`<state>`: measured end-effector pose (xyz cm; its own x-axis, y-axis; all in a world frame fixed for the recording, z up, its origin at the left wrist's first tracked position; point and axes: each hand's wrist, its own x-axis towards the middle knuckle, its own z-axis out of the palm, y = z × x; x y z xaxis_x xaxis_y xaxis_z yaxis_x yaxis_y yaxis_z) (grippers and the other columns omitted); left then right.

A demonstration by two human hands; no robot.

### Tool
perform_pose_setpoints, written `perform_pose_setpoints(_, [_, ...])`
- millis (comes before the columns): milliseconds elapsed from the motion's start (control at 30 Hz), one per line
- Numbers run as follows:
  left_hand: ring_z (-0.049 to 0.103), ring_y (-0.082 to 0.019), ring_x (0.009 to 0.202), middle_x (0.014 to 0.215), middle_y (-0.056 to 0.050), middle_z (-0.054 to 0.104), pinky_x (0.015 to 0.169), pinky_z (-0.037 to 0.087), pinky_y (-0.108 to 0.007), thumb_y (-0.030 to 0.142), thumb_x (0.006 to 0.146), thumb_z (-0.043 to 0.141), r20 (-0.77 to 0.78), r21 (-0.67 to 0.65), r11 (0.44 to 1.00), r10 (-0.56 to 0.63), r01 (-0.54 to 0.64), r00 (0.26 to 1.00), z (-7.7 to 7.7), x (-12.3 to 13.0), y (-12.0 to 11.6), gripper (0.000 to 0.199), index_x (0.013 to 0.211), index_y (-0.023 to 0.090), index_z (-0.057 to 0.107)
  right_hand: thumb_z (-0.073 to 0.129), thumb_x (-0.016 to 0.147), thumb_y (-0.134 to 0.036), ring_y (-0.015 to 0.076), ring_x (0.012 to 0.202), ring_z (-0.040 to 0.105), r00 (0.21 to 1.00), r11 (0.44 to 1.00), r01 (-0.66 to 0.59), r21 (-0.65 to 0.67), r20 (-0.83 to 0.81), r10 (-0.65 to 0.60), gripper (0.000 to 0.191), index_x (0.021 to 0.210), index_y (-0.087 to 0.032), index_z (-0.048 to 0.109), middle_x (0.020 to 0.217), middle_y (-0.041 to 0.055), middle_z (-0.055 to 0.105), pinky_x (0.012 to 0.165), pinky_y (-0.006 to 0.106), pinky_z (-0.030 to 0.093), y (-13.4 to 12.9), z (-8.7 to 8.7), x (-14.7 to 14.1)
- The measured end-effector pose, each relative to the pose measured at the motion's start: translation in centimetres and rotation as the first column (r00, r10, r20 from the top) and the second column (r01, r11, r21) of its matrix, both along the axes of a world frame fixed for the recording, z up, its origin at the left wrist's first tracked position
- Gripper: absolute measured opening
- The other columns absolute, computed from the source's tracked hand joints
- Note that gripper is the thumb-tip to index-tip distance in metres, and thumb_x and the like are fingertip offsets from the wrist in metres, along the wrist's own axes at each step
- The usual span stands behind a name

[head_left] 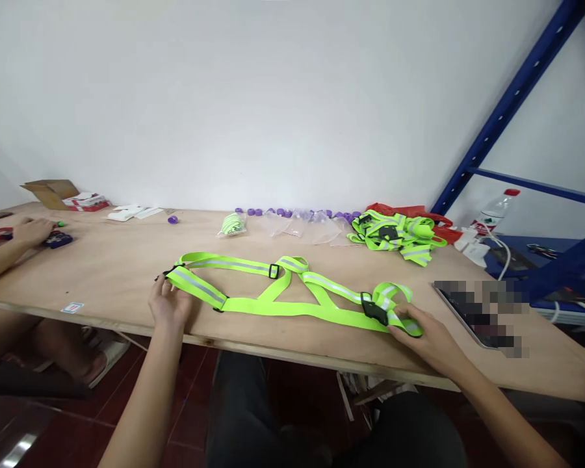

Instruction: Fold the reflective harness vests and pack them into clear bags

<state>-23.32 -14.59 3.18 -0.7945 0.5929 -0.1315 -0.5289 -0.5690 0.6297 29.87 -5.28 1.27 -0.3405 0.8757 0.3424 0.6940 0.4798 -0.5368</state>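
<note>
A neon yellow-green reflective vest harness (292, 307) with grey stripes lies spread across the wooden table in front of me. My left hand (169, 304) grips its left end, where a strap loops round by a black buckle. At the other end, my right hand (426, 335) pinches a curled loop of strap beside a black clip (374, 309). A black slider (273, 270) sits on the upper strap. Some of my left fingers are hidden behind the strap.
A heap of similar straps (394, 231) lies on red plastic at the back right. A phone (468, 315) rests right of my hand. Clear bags (316, 227), purple rolls (258, 212) and a bagged bundle (233, 223) line the back. A co-worker's hand (33, 231) is at far left.
</note>
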Motion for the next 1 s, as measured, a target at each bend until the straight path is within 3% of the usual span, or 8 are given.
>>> perform_pose_setpoints(133, [0.071, -0.017, 0.085, 0.089, -0.007, 0.074, 0.089, 0.057, -0.028, 0.019, 0.081, 0.059, 0.025, -0.067, 0.998, -0.002, 0.004, 1.0, -0.8, -1.2, 0.7, 0.008, 0.086, 0.015, 0.064, 0.066, 0.076, -0.055, 0.0298, 0.091, 0.071, 0.993, 0.996, 0.012, -0.084, -0.12, -0.022, 0.04, 0.101, -0.025, 0.055, 0.095, 0.0079, 0.074, 0.078, 0.04, 0.057, -0.2, -0.1, 0.0])
perform_pose_setpoints(300, [0.069, -0.018, 0.069, 0.079, -0.008, 0.072, 0.08, 0.059, -0.032, 0.022, 0.08, 0.053, 0.019, -0.105, 0.994, -0.015, 0.017, 1.0, -1.3, -1.9, 1.1, 0.016, 0.084, 0.014, 0.065, 0.065, 0.077, -0.054, 0.0287, 0.096, 0.071, 0.977, 0.993, 0.03, -0.111, -0.207, -0.053, 0.049, 0.113, -0.025, 0.049, 0.097, 0.0085, 0.073, 0.082, 0.039, 0.057, -0.4, -0.3, 0.0])
perform_pose_setpoints(400, [0.072, -0.023, 0.083, 0.087, -0.012, 0.074, 0.085, 0.058, -0.036, 0.026, 0.082, 0.052, -0.001, -0.099, 0.993, -0.068, 0.068, 0.998, -0.9, -1.6, 0.8, 0.02, 0.089, 0.014, 0.067, 0.064, 0.078, -0.054, 0.0296, 0.1, 0.07, 0.973, 0.994, 0.059, -0.089, -0.218, -0.077, 0.045, 0.11, -0.025, 0.053, 0.104, 0.0094, 0.072, 0.085, 0.04, 0.057, -0.3, -0.4, 0.3])
perform_pose_setpoints(567, [0.069, -0.027, 0.109, 0.1, -0.007, 0.075, 0.095, 0.056, -0.037, 0.037, 0.092, 0.055, -0.142, 0.053, 0.986, -0.152, 0.161, 0.978, 0.6, -0.1, 0.0, 0.021, 0.088, 0.02, 0.068, 0.062, 0.079, -0.053, 0.0317, 0.107, 0.067, 0.948, 0.992, 0.108, -0.067, -0.293, -0.123, 0.039, 0.106, -0.025, 0.057, 0.111, 0.0093, 0.069, 0.091, 0.042, 0.055, -0.3, -0.2, 0.6])
perform_pose_setpoints(767, [0.067, -0.024, 0.112, 0.114, -0.003, 0.073, 0.092, 0.057, -0.036, 0.039, 0.098, 0.055, -0.208, 0.114, 0.939, -0.297, 0.325, 0.932, 2.4, 2.0, -0.1, 0.021, 0.103, 0.026, 0.071, 0.062, 0.082, -0.048, 0.0303, 0.11, 0.066, 0.904, 0.994, 0.104, -0.017, -0.415, -0.102, 0.037, 0.111, -0.026, 0.06, 0.115, 0.0079, 0.069, 0.092, 0.04, 0.055, -0.8, 0.9, -0.5])
perform_pose_setpoints(867, [0.072, -0.022, 0.095, 0.108, -0.004, 0.075, 0.077, 0.059, -0.031, 0.044, 0.095, 0.06, -0.249, 0.046, 0.934, -0.333, 0.355, 0.909, 2.7, 3.3, 0.2, 0.027, 0.114, 0.028, 0.07, 0.061, 0.084, -0.046, 0.0302, 0.115, 0.064, 0.905, 0.996, 0.094, 0.003, -0.417, -0.084, 0.039, 0.117, -0.025, 0.061, 0.121, 0.0083, 0.069, 0.097, 0.042, 0.052, -1.2, 1.3, -1.0])
perform_pose_setpoints(933, [0.072, -0.024, 0.09, 0.103, -0.006, 0.076, 0.071, 0.058, -0.03, 0.045, 0.086, 0.072, -0.344, -0.049, 0.941, -0.331, 0.335, 0.879, 2.7, 4.7, 0.4, 0.035, 0.114, 0.024, 0.072, 0.061, 0.085, -0.045, 0.0301, 0.115, 0.064, 0.916, 0.996, 0.087, 0.017, -0.394, -0.073, 0.038, 0.118, -0.025, 0.063, 0.121, 0.0082, 0.069, 0.099, 0.044, 0.051, -1.6, 1.3, -1.5])
perform_pose_setpoints(1000, [0.071, -0.027, 0.098, 0.104, -0.008, 0.076, 0.077, 0.058, -0.031, 0.035, 0.072, 0.085, -0.51, -0.188, 0.929, -0.37, 0.32, 0.777, 2.5, 6.7, 0.4, 0.041, 0.108, 0.019, 0.076, 0.061, 0.086, -0.043, 0.0295, 0.114, 0.064, 0.928, 0.996, 0.076, 0.05, -0.369, -0.052, 0.036, 0.116, -0.025, 0.064, 0.12, 0.0081, 0.069, 0.099, 0.043, 0.051, -2.2, 1.4, -2.2])
